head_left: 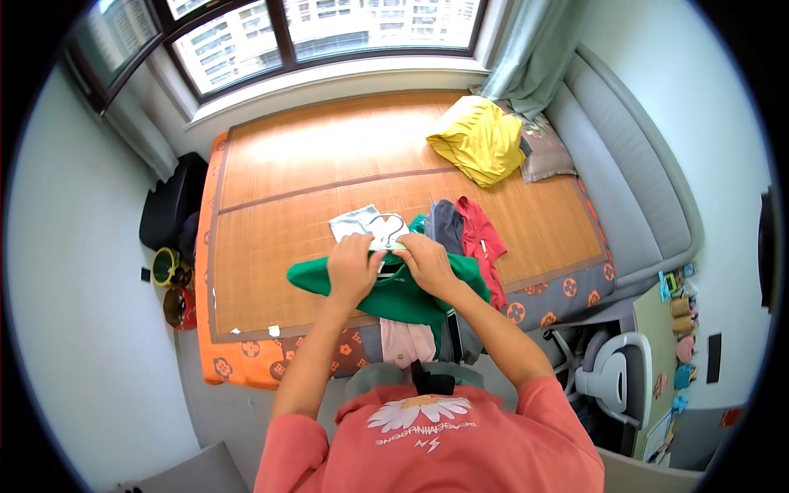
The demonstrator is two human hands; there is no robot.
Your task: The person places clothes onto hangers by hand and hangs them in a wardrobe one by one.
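A green shirt (403, 300) hangs between my two hands over the near side of the bed, its collar towards the window. My left hand (353, 264) is closed at the left side of the collar, thumb pointing inward. Closed on the opposite side of the collar is my right hand (428, 263). Between them a clothes hanger's hook (400, 220) sticks out beyond the neckline; the rest of the hanger is mostly hidden. Just behind my hands lies a pale garment (352, 223). Grey clothing (446, 226) and a red garment (479, 234) lie to the right.
A woven mat (271, 238) covers the bed. A yellow bundle of cloth (477, 140) rests by the pillow (546, 152). Pink cloth (407, 341) lies at the near edge. A chair (612, 378) and desk (649, 329) stand right; bins (179, 306) stand left.
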